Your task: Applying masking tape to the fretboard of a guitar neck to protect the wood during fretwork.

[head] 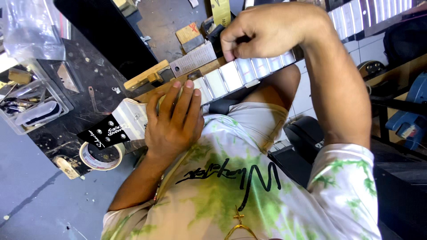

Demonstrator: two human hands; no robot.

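A guitar neck (231,75) lies across a dark workbench (84,71), its fretboard covered with white masking tape strips (218,82) between the frets. The black headstock (104,133) points toward the lower left. My left hand (173,120) rests flat on the neck near the headstock end, fingers together, pressing it down. Further along the neck, my right hand (267,29) is curled, thumb and forefinger pinched at the upper edge of a tape strip. What sits inside the pinch is hidden.
A masking tape roll (101,156) sits beside the headstock. A clear tray of small tools (31,106) stands at the left, a plastic bag (26,26) above it. A steel ruler (193,58) and wooden block (147,75) lie behind the neck. A black case (307,133) stands by my leg.
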